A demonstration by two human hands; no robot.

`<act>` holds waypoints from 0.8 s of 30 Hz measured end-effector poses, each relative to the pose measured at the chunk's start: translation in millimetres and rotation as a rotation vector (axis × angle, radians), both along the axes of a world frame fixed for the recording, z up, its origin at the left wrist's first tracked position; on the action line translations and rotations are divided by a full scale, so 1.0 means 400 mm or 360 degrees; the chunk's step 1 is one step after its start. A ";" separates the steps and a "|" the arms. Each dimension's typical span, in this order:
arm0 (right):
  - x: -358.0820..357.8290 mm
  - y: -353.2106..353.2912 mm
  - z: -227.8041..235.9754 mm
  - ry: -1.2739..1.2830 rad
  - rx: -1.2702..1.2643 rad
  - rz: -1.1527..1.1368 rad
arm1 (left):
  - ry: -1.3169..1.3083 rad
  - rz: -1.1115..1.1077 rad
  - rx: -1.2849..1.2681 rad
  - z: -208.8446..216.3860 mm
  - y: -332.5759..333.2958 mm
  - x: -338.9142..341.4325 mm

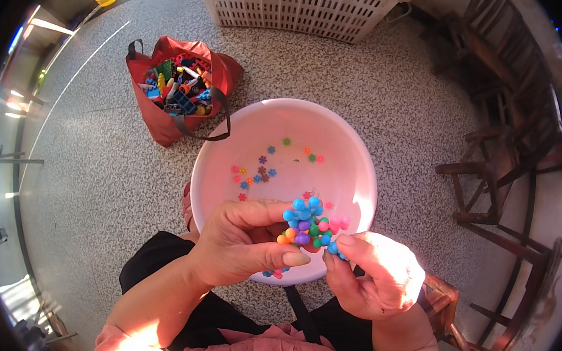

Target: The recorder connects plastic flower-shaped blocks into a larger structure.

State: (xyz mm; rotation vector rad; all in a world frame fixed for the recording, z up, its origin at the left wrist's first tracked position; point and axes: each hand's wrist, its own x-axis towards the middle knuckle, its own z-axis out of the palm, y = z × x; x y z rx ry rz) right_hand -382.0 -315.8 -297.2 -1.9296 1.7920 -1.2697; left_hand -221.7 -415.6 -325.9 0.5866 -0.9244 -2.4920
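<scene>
Above the near side of the pink basin (339, 144), we hold a cluster of knobbly coloured pieces (304, 226) between our left hand's (243, 238) fingers and thumb. Our right hand (379, 275) pinches a blue piece (333, 247) at its edge. Loose flower-shaped pieces (263, 178) lie inside the basin.

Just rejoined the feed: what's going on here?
A person's left hand holds a colourful, knobbly cluster over a pink basin, while the right hand pinches a blue piece at the cluster's right edge. Small loose pieces lie scattered in the basin. A red bag full of toy parts sits to the basin's upper left.
</scene>
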 end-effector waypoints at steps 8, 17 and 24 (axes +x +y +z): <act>0.006 -0.025 0.015 0.0326 0.0092 0.0038 | -0.0098 0.0057 -0.0250 -0.009 0.004 -0.002; -0.005 -0.031 -0.034 -0.0012 0.0027 0.0099 | -0.0288 -0.0031 -0.0420 -0.014 -0.010 0.007; -0.015 -0.053 -0.166 -0.1042 0.0305 -0.0286 | -0.0040 0.0399 -0.0272 -0.016 -0.072 0.014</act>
